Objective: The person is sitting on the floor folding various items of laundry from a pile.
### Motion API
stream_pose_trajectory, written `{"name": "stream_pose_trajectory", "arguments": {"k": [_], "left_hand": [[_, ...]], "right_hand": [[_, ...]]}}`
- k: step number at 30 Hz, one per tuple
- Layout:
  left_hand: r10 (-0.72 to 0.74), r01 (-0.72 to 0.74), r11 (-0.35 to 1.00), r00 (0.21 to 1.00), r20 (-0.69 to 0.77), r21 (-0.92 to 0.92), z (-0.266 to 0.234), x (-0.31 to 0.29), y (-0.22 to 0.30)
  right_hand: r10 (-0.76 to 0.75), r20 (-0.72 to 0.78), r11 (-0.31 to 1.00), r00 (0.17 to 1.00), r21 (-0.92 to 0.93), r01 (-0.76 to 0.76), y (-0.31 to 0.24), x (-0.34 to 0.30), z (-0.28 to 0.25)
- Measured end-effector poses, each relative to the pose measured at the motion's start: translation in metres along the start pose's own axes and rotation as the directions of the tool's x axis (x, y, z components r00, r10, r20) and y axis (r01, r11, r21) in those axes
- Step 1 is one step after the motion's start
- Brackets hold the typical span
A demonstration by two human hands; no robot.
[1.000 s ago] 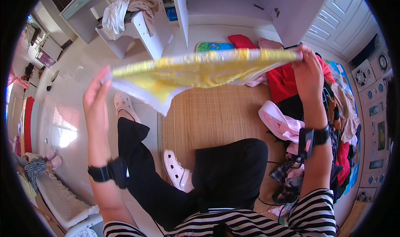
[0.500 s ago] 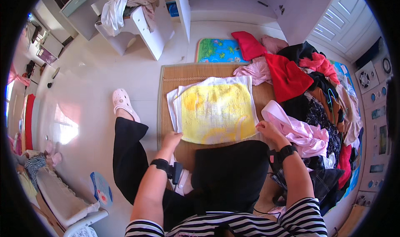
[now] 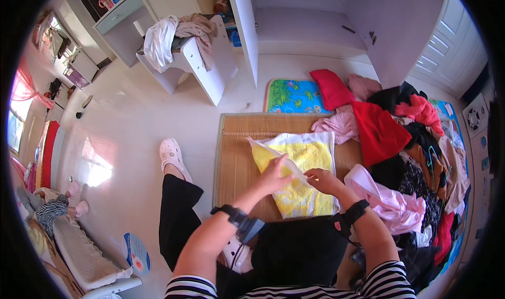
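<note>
A yellow and white towel (image 3: 310,196) lies on the woven straw mat (image 3: 239,157) in front of my bent knee. Its left side is lifted and folded over toward the middle, with a pale underside edge showing. My left hand (image 3: 274,176) is closed on this raised flap, part of which it hides. Close beside it, my right hand (image 3: 325,182) has its fingertips pinched at the edge of the fold, over the towel's middle.
A heap of clothes lies on the right, with a pink garment (image 3: 386,204) and a red cloth (image 3: 376,133) nearest the towel. Behind the mat are a colourful play mat (image 3: 294,96) and an open cupboard (image 3: 305,28). A small white table (image 3: 202,70) holds more clothes.
The towel was spread flat, with my hands apart at its two near corners. Both hands have moved together over its middle, and its left side has been brought up and rightward.
</note>
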State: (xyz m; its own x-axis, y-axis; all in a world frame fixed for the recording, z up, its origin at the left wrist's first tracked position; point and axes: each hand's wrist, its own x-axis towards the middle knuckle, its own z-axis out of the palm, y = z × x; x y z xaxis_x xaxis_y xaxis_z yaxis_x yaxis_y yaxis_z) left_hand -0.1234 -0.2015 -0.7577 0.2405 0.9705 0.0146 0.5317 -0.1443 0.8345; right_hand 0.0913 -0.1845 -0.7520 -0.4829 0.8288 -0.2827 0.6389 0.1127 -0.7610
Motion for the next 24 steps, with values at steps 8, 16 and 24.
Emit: {"name": "stream_pose_trajectory", "arguments": {"k": [8,16,24], "left_hand": [[-0.43,0.36,0.616,0.899,0.083,-0.701,-0.143,-0.018,0.074],[-0.631,0.163,0.385,0.764,-0.13,-0.909,-0.179,-0.059,0.034],[-0.553,-0.023,0.348,0.802,-0.225,-0.937,-0.198,-0.063,0.037]], "right_hand": [[-0.64,-0.341,0.754,0.689,-0.103,0.649,-0.18,0.263,-0.062],[-0.729,-0.383,0.638,0.568,-0.681,0.359,-0.311,0.424,-0.086],[-0.468,-0.583,0.736,0.664,0.159,0.659,-0.325,0.285,-0.105]]}}
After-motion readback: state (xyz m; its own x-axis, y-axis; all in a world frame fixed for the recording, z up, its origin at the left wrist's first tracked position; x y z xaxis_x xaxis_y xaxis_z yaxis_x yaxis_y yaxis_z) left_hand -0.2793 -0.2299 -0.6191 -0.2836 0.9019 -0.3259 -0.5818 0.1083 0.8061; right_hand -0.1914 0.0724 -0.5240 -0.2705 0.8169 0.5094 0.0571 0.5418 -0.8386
